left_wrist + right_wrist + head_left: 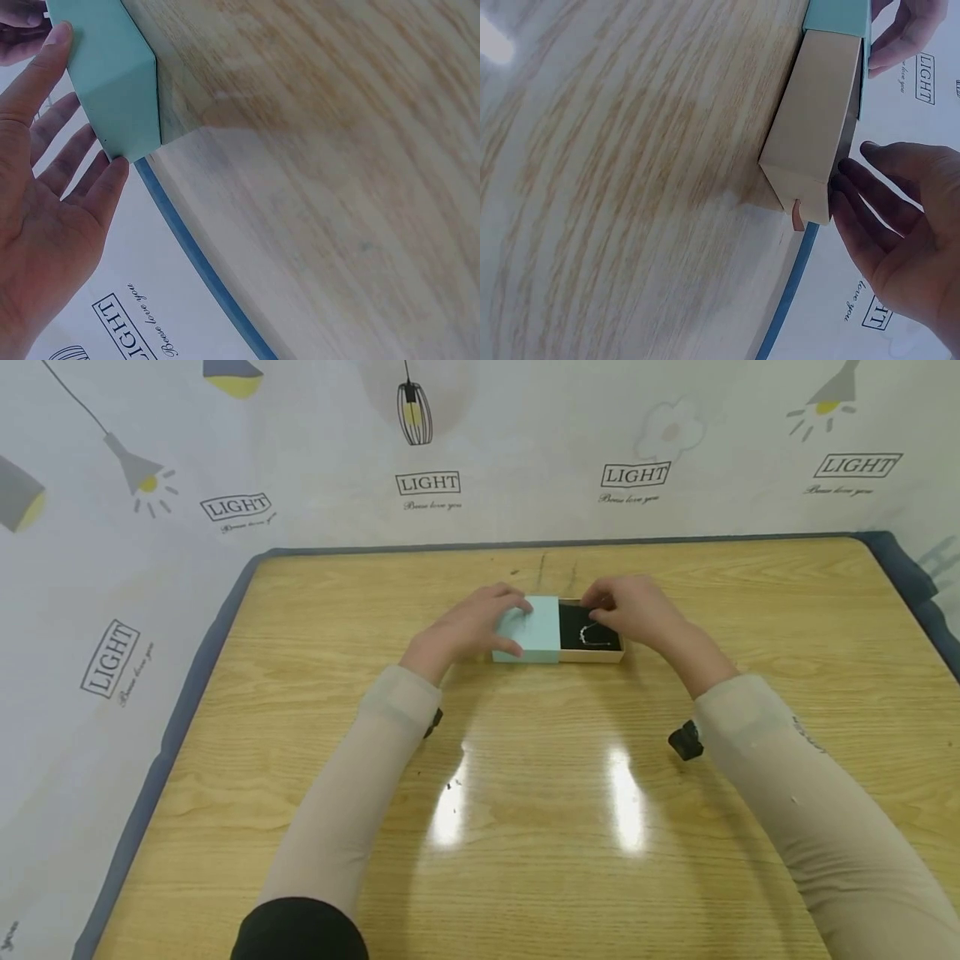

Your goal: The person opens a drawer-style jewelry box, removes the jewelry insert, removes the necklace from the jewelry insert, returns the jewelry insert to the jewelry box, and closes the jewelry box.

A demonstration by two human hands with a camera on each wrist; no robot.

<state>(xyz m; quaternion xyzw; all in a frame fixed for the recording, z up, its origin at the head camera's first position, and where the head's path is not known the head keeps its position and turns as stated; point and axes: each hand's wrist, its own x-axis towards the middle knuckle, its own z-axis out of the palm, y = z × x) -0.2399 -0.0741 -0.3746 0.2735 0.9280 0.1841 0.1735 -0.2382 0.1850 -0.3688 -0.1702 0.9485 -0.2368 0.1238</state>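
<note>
A flat jewelry box lies on the table, its pale teal sleeve (536, 631) on the left and its cream drawer (592, 656) sliding out to the right. Black lining fills the drawer, and a thin silver chain (582, 633) lies curved on it. My left hand (476, 622) grips the sleeve, thumb at the near side and fingers across the top. At the drawer's right part, my right hand (637, 610) reaches its fingers inside, beside the chain's upper end. The right wrist view shows its thumb apart from the fingertips. A small ribbon tab (798, 216) hangs from the drawer's end.
The wooden table (525, 860) has a grey-blue edge (570, 541) along its back. Behind it stands a white wall covering (517, 452) printed with lamps and lettering. A black wrist camera (686, 741) sits under the right sleeve cuff.
</note>
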